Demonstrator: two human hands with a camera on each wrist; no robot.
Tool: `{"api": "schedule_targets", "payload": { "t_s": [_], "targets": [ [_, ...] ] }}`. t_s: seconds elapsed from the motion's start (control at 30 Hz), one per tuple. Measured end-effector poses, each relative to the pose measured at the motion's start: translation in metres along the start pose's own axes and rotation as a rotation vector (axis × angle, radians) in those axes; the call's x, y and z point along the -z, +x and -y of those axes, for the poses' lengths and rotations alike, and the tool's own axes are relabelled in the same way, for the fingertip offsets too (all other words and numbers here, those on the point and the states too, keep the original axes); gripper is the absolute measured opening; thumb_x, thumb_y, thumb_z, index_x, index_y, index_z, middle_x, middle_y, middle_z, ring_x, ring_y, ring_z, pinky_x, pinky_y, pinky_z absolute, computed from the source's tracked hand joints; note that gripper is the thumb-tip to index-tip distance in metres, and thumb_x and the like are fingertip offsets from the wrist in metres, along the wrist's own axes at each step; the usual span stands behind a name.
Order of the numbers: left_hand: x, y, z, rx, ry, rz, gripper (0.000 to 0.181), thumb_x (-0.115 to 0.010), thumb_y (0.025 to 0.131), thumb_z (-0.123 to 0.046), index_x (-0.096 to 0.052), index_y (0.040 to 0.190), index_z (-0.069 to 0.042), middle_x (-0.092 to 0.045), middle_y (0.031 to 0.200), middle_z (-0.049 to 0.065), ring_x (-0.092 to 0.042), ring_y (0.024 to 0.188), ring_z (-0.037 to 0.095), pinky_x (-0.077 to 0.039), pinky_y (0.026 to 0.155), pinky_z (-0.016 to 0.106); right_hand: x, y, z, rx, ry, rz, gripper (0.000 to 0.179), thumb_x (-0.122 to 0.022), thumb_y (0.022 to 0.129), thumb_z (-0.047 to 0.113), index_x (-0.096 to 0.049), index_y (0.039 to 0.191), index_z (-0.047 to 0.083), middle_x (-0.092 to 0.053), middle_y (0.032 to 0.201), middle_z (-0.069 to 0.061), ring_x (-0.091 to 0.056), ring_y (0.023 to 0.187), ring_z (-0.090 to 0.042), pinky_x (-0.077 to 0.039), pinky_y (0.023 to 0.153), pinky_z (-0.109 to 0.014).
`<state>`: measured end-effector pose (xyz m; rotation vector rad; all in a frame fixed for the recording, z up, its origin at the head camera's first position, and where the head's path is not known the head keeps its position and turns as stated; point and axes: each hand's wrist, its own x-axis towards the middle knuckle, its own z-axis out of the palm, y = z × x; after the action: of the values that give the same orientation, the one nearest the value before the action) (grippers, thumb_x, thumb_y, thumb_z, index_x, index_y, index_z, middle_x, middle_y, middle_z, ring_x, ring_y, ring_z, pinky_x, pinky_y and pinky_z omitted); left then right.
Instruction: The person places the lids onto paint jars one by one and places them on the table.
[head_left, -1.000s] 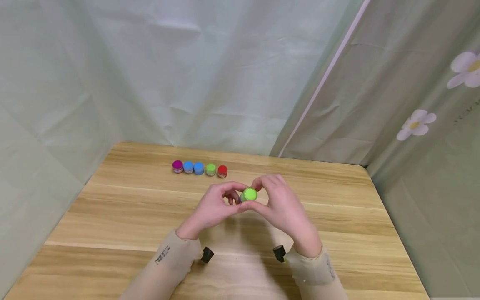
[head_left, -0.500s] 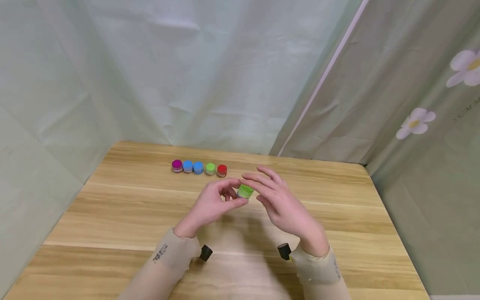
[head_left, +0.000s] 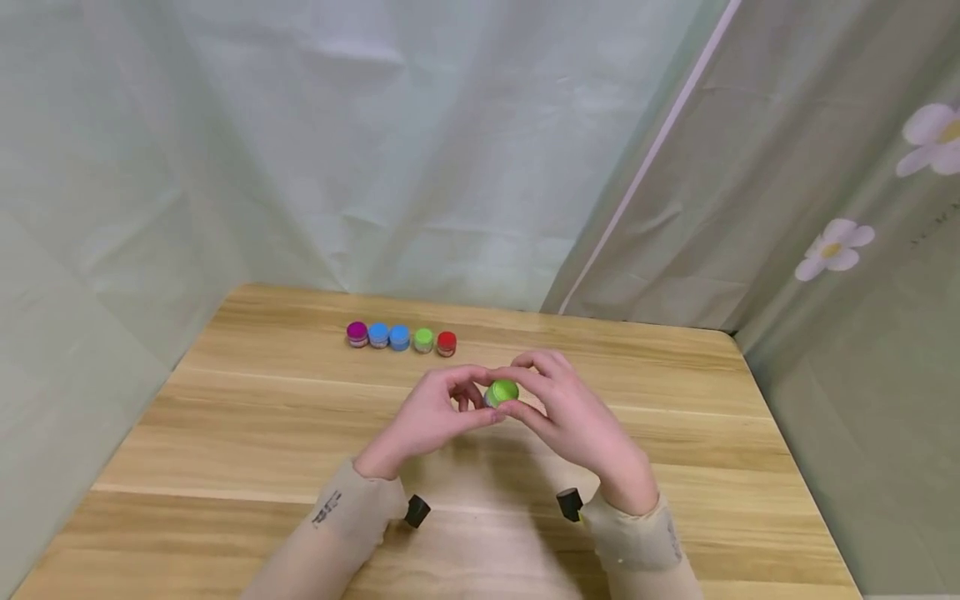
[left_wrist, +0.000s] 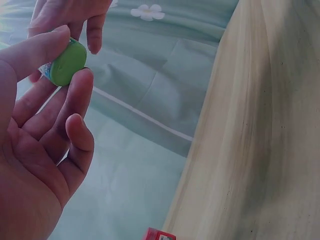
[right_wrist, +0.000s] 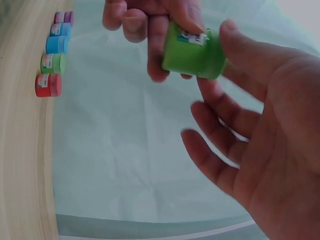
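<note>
A small green jar (head_left: 502,393) with a printed label is held up over the table between both hands. My left hand (head_left: 429,410) pinches its body between thumb and fingers; in the left wrist view its round green base (left_wrist: 69,63) faces the camera. My right hand (head_left: 576,417) has thumb and index finger at the green lid (right_wrist: 216,56), one on either side. The other right fingers curve loosely below, as the right wrist view shows. The lid sits on the jar, which lies tilted on its side in that view.
Near the table's back edge stands a row of small jars: a purple jar (head_left: 357,334), two blue ones, a green one (head_left: 423,340) and a red jar (head_left: 447,343). A pale curtain (head_left: 420,167) hangs behind the wooden table (head_left: 247,433).
My right hand spread its fingers away from the lid half a second ago and now has thumb and index finger back on it. My left hand keeps its grip on the jar.
</note>
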<state>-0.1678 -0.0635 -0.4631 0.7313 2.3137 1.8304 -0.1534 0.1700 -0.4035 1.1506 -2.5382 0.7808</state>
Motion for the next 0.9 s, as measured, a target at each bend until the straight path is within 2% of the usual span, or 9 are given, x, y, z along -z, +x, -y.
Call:
{"api": "schedule_targets", "payload": {
  "t_s": [0.1, 0.17, 0.23, 0.3, 0.43, 0.5, 0.6, 0.77, 0.9],
  "targets": [
    [-0.0007, 0.0015, -0.0005, 0.004, -0.002, -0.008, 0.038, -0.088, 0.092, -0.021, -0.076, 0.128, -0.015, -0.074, 0.09, 0.004, -0.062, 0.076, 0.02, -0.044, 0.061, 0.026, -0.0007, 0.0013, 0.0006, -0.077, -0.018, -0.004, 0.044, -0.083, 0.096, 0.035, -0.071, 0.136, 0.021, -0.063, 0.115, 0.004, -0.054, 0.109, -0.019, -0.05, 0.087, -0.038],
    [-0.001, 0.0027, -0.0005, 0.003, 0.0, -0.014, 0.038, -0.088, 0.092, -0.022, -0.076, 0.127, -0.014, -0.074, 0.09, 0.003, -0.063, 0.077, 0.021, -0.045, 0.062, 0.027, -0.0003, 0.0016, 0.0001, -0.109, -0.021, -0.013, 0.055, -0.083, 0.096, 0.039, -0.065, 0.144, 0.02, -0.062, 0.114, 0.003, -0.054, 0.107, -0.019, -0.05, 0.084, -0.038],
    [-0.001, 0.0036, -0.0005, 0.002, 0.006, -0.02, 0.038, -0.088, 0.091, -0.021, -0.076, 0.126, -0.014, -0.074, 0.092, 0.002, -0.064, 0.079, 0.021, -0.046, 0.064, 0.028, 0.002, 0.0009, -0.0003, -0.115, -0.015, -0.014, 0.063, -0.08, 0.098, 0.039, -0.057, 0.154, 0.02, -0.061, 0.122, 0.001, -0.054, 0.113, -0.019, -0.051, 0.088, -0.04],
    [-0.0009, 0.0036, -0.0007, 0.003, 0.006, -0.019, 0.038, -0.089, 0.091, -0.02, -0.076, 0.126, -0.012, -0.074, 0.093, 0.002, -0.065, 0.08, 0.022, -0.047, 0.065, 0.029, 0.0045, -0.001, -0.0022, -0.077, 0.003, -0.007, 0.063, -0.076, 0.102, 0.031, -0.052, 0.159, 0.02, -0.059, 0.135, -0.002, -0.053, 0.125, -0.022, -0.05, 0.097, -0.044],
    [-0.0005, 0.0023, -0.0009, 0.006, 0.006, -0.015, 0.04, -0.088, 0.092, -0.021, -0.075, 0.129, -0.012, -0.075, 0.096, 0.004, -0.066, 0.082, 0.021, -0.048, 0.067, 0.03, 0.0087, -0.0026, -0.0051, 0.058, 0.052, 0.017, 0.05, -0.069, 0.104, 0.007, -0.06, 0.152, 0.015, -0.056, 0.153, -0.003, -0.048, 0.143, -0.027, -0.043, 0.114, -0.048],
    [0.0003, 0.0009, -0.0009, -0.001, 0.01, -0.015, 0.04, -0.088, 0.092, -0.021, -0.075, 0.129, -0.013, -0.074, 0.095, 0.004, -0.065, 0.08, 0.021, -0.047, 0.066, 0.031, 0.0085, -0.0015, -0.0056, 0.116, 0.06, 0.028, 0.046, -0.068, 0.103, 0.001, -0.065, 0.147, 0.014, -0.06, 0.15, -0.002, -0.051, 0.142, -0.026, -0.043, 0.114, -0.046],
    [0.0018, -0.002, -0.0006, -0.008, 0.015, -0.016, 0.039, -0.088, 0.091, -0.02, -0.076, 0.128, -0.015, -0.074, 0.091, 0.003, -0.063, 0.077, 0.02, -0.046, 0.064, 0.03, 0.006, -0.0002, -0.0049, 0.139, 0.058, 0.03, 0.042, -0.07, 0.102, 0.002, -0.069, 0.142, 0.014, -0.066, 0.14, 0.0, -0.055, 0.137, -0.024, -0.046, 0.111, -0.042],
    [0.0014, -0.0034, -0.0011, -0.006, 0.011, -0.005, 0.04, -0.088, 0.091, -0.021, -0.076, 0.129, -0.016, -0.073, 0.088, -0.003, -0.061, 0.075, 0.019, -0.046, 0.063, 0.029, 0.0032, -0.0023, -0.0026, 0.059, 0.019, 0.027, 0.039, -0.078, 0.1, 0.014, -0.073, 0.138, 0.02, -0.063, 0.129, 0.002, -0.056, 0.126, -0.021, -0.05, 0.099, -0.04],
    [-0.0001, -0.001, -0.0026, -0.012, -0.006, -0.004, 0.041, -0.089, 0.091, -0.019, -0.076, 0.129, -0.014, -0.073, 0.089, 0.0, -0.062, 0.076, 0.02, -0.047, 0.064, 0.03, 0.0025, -0.0013, -0.0019, -0.001, 0.011, 0.009, 0.033, -0.079, 0.1, 0.023, -0.073, 0.132, 0.021, -0.064, 0.123, 0.005, -0.056, 0.12, -0.019, -0.05, 0.098, -0.041]
  ]
}}
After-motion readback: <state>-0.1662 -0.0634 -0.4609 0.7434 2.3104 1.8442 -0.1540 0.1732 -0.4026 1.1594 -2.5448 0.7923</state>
